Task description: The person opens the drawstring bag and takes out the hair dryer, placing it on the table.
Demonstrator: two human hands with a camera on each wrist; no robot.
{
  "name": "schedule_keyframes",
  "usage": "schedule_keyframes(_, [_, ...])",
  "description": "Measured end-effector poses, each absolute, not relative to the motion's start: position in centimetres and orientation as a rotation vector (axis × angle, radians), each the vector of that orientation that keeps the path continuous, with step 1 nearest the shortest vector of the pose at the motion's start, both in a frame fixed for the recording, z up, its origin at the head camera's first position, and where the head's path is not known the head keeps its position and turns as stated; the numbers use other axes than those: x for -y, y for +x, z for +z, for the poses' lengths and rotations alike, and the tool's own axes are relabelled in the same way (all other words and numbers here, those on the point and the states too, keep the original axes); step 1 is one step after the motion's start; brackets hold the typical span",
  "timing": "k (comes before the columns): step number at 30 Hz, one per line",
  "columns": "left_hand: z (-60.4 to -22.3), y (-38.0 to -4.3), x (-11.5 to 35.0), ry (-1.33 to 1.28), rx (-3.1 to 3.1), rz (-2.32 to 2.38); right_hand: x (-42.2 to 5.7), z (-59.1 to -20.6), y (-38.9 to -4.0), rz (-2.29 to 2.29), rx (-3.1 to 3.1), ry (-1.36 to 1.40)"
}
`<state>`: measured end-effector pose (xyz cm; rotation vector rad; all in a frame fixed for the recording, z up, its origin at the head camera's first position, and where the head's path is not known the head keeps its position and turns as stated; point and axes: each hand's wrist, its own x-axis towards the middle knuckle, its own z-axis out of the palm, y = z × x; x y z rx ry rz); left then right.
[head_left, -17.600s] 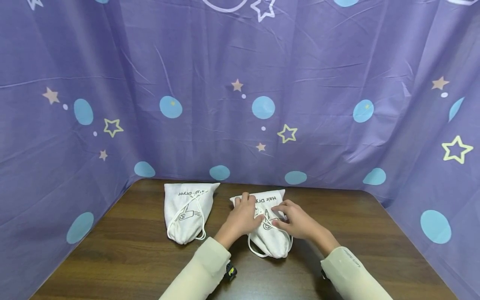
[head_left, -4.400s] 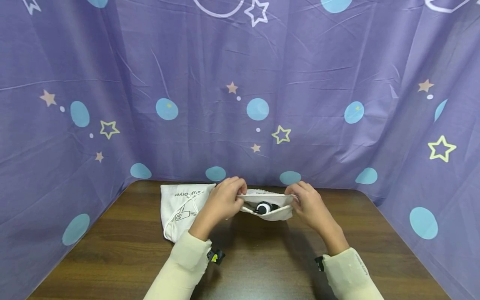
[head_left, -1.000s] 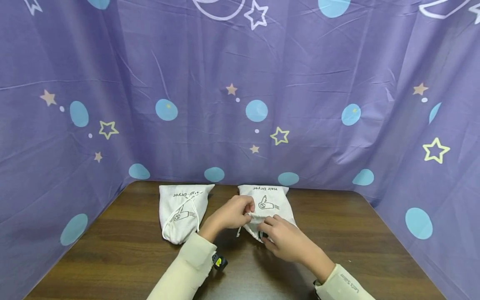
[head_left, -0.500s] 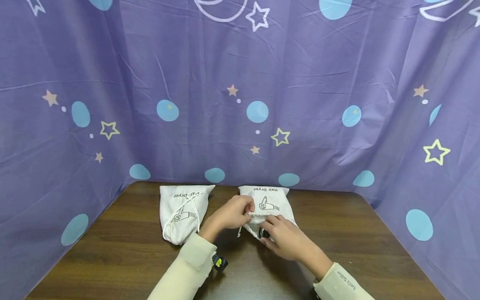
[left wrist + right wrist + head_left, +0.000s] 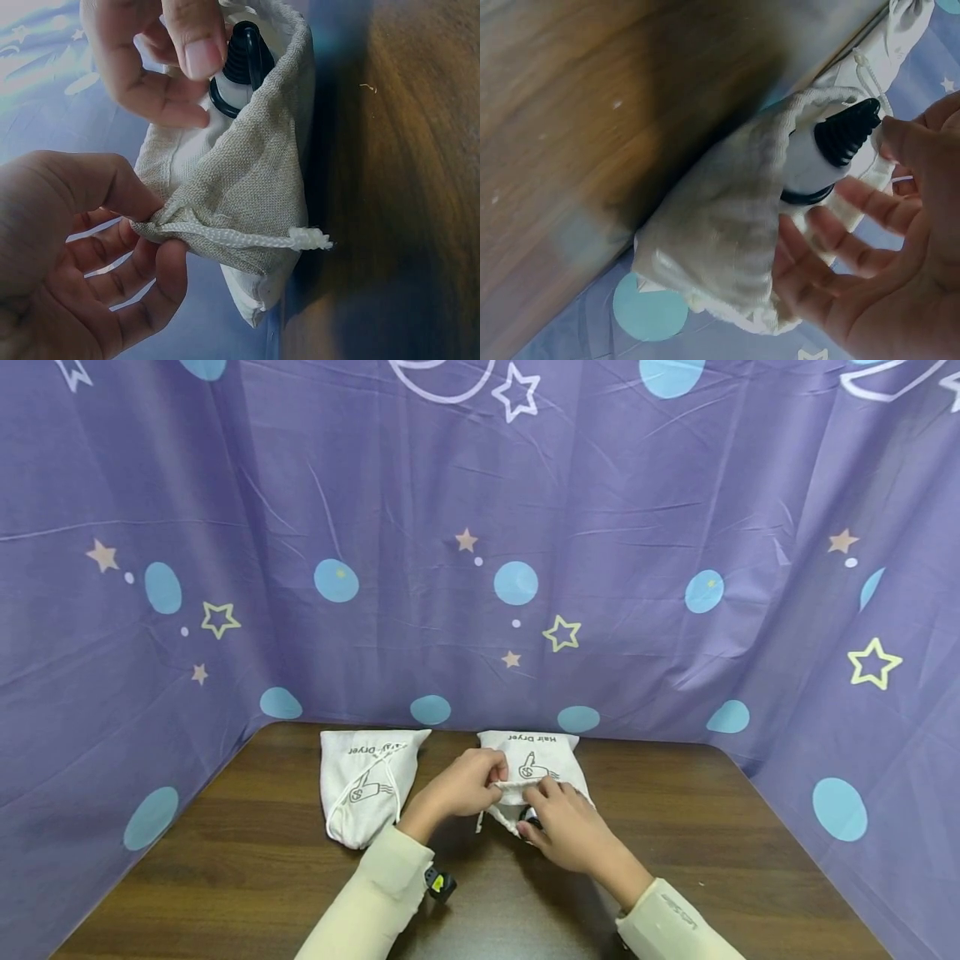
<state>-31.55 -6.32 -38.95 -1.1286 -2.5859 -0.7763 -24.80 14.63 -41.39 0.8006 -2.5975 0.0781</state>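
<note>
At the table's back middle lies a white drawstring bag (image 5: 528, 752) printed "Hair Dryer", its mouth toward me. My left hand (image 5: 467, 781) pinches the left corner of its rim, near the knotted cord end (image 5: 309, 238). Inside the mouth shows the end of a hair dryer (image 5: 810, 161), white with a black ribbed cord sleeve (image 5: 847, 131). My right hand (image 5: 566, 825) is at the opening, thumb right at the sleeve's tip. Its other fingers (image 5: 855, 247) are spread and loosely bent, reaching over the bag's rim. The rest of the dryer is hidden in the cloth.
A second white drawstring bag (image 5: 369, 818), with the same print and its mouth drawn together, lies to the left. The brown wooden table (image 5: 697, 835) reaches back to a purple patterned curtain (image 5: 420, 635). A black wrist camera (image 5: 440, 885) sits at the left sleeve.
Earlier the bag was drawn together, then held up with its mouth spread by both hands; now it lies flat. In the last second the right hand has shifted slightly up at the mouth.
</note>
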Motion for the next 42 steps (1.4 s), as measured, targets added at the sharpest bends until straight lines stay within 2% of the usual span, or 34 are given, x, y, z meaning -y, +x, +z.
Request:
schedule_keyframes(13, [-38.9,-32.0,6.1,-1.138,2.608,-0.773,-12.5,-41.8,-24.9,0.247,2.639,0.511])
schedule_keyframes(28, [-39.1,-32.1,6.5,-1.266,2.601,-0.949,-11.9,-42.5,-25.0,0.297,2.669,0.420])
schedule_keyframes(32, [-39.5,-32.5,6.7,-1.123,2.579,-0.991,-11.6,-42.4,-25.1,0.290,2.659,0.402])
schedule_keyframes(42, [-41.5,-34.5,6.6,-0.526,2.671,-1.069,-11.0,-42.1,-24.8,0.266,2.607,0.364])
